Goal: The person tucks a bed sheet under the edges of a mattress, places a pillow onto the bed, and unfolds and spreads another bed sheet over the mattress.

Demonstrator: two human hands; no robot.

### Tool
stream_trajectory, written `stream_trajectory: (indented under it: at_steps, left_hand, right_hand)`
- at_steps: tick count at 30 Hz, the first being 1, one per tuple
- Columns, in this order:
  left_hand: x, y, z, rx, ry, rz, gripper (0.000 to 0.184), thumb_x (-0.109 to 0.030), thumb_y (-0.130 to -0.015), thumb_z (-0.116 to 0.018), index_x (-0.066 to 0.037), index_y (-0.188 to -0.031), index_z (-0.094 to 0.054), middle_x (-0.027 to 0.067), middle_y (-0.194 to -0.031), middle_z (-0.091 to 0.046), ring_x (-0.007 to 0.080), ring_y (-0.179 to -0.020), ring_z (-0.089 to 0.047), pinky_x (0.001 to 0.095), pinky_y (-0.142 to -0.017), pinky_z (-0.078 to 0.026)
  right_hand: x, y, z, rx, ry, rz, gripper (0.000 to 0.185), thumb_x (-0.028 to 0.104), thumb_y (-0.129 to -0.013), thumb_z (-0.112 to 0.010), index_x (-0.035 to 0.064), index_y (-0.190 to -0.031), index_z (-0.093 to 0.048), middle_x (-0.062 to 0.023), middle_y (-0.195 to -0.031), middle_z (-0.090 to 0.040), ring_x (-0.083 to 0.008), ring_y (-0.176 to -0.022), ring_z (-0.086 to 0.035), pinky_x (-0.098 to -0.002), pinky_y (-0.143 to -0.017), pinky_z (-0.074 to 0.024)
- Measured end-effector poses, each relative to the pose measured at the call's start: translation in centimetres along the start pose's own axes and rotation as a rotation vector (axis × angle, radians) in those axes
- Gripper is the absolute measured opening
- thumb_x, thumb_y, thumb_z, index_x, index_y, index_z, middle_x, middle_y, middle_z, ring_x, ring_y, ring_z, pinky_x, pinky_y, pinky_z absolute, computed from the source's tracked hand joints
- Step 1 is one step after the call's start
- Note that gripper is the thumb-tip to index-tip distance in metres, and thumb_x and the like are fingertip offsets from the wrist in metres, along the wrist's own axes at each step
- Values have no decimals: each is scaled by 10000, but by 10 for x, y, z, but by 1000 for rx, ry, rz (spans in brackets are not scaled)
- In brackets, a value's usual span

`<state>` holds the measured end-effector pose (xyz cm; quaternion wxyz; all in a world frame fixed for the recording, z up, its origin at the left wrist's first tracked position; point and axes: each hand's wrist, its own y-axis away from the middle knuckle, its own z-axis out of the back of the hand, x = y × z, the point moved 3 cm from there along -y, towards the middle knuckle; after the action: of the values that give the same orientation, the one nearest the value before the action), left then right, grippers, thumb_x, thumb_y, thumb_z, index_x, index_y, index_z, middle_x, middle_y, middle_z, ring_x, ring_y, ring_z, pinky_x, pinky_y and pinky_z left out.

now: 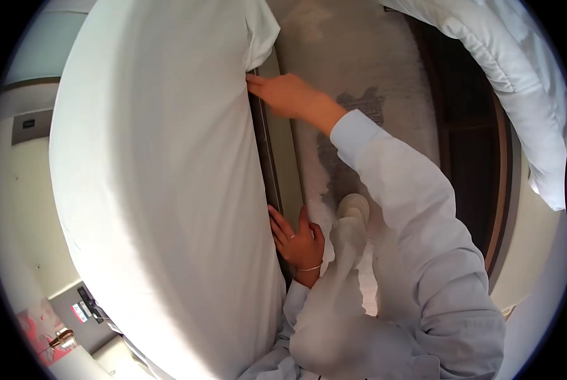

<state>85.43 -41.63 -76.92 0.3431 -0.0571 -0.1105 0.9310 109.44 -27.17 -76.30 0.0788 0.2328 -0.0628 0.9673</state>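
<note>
A white bed sheet (182, 177) covers the mattress on the left, its side hanging to the dark bed-base edge (267, 155). My right hand (286, 95) reaches far along this side, with its fingers together on the sheet's lower edge; some fingertips are hidden. Just beyond it, a loose fold of sheet (261, 38) bulges outward. Closer to my body, my left hand (301, 246), wearing a ring and a bracelet, has its fingers spread. Its fingertips reach against the lower side of the mattress, partly hidden by the sheet, and the thumb points away from them.
Grey patterned carpet (359, 145) lies beside the bed, with my shoe (354, 206) on it. White bedding (518, 76) hangs at the upper right near a dark wooden piece of furniture (470, 145). A wall panel with a socket (32, 125) is at the left.
</note>
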Motion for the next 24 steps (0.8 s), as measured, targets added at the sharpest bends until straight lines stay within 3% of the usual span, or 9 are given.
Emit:
stream_trajectory:
  at_steps: [2, 6, 8, 10, 11, 13, 14, 16, 24]
  left_hand:
    - [-4, 1, 1, 0, -71, -4, 323, -118, -662, -547, -184, -964, -637, 253, -1375, -291, 422, -1209, -354, 470, -955, -328]
    - [1, 5, 2, 8, -63, -35, 339, -97, -651, -552, -169, -971, -636, 252, -1378, -284, 421, -1207, -355, 474, -962, -317]
    - [0, 3, 12, 121, 61, 2, 357, -67, -648, -555, -154, -985, -635, 241, -1376, -296, 435, -1196, -357, 480, -956, -325]
    - [-16, -11, 52, 127, 273, 36, 390, -36, -675, -569, -113, -1055, -606, 226, -1368, -320, 401, -1195, -379, 439, -945, -350]
    - [-28, -12, 64, 446, 801, 289, 420, -25, -697, -574, -98, -1111, -570, 216, -1366, -329, 371, -1209, -379, 414, -954, -351]
    - [-69, -30, 128, 739, 1415, 326, 568, 2, -748, -583, -26, -1283, -392, 194, -1356, -353, 289, -1254, -361, 362, -995, -325]
    - [-81, -47, 165, 713, 1438, 356, 568, 2, -748, -583, -26, -1283, -392, 194, -1356, -353, 289, -1254, -361, 362, -995, -325]
    - [-95, -104, 238, 334, 1199, -37, 647, -33, -738, -593, -11, -1327, -325, 198, -1383, -303, 352, -1290, -279, 400, -1021, -283]
    - [39, -208, 313, -224, 340, 466, 615, -111, -799, -575, 23, -1330, -293, 215, -1393, -269, 384, -1289, -252, 462, -1040, -221]
  right_hand:
    - [0, 26, 7, -214, -42, 144, 666, -14, -641, -585, 122, -1271, -414, 30, -1406, -310, -243, -747, -613, -358, -618, -501]
    - [-9, 101, 2, -117, -53, 257, 545, -34, -662, -556, 129, -1181, -519, 25, -1348, -396, -230, -797, -611, -363, -631, -499]
    - [-6, 132, 48, 88, -175, 106, 478, -44, -665, -541, 142, -1104, -579, 25, -1320, -432, -222, -802, -607, -351, -632, -492]
    - [-8, 165, 69, -39, -187, 127, 460, -53, -670, -532, 168, -1068, -604, 24, -1263, -492, -213, -799, -612, -321, -636, -492]
    - [-1, 167, 87, -11, -178, 161, 460, -53, -670, -532, 168, -1068, -604, 24, -1263, -492, -213, -799, -612, -321, -636, -492]
    - [20, 170, 129, -8, -373, 82, 434, -75, -685, -526, 160, -1037, -623, 5, -1175, -566, -209, -881, -610, -279, -652, -492]
    - [32, 172, 146, 24, -364, 106, 434, -75, -685, -526, 160, -1037, -623, 5, -1175, -566, -209, -881, -610, -279, -652, -492]
    - [48, 160, 179, 3, -373, 12, 429, -58, -701, -521, 188, -1038, -618, 3, -1136, -584, -203, -851, -614, -307, -669, -497]
    - [152, 166, 291, 286, -384, 44, 385, -4, -723, -528, 203, -1035, -622, 1, -990, -636, -193, -833, -613, -317, -663, -497]
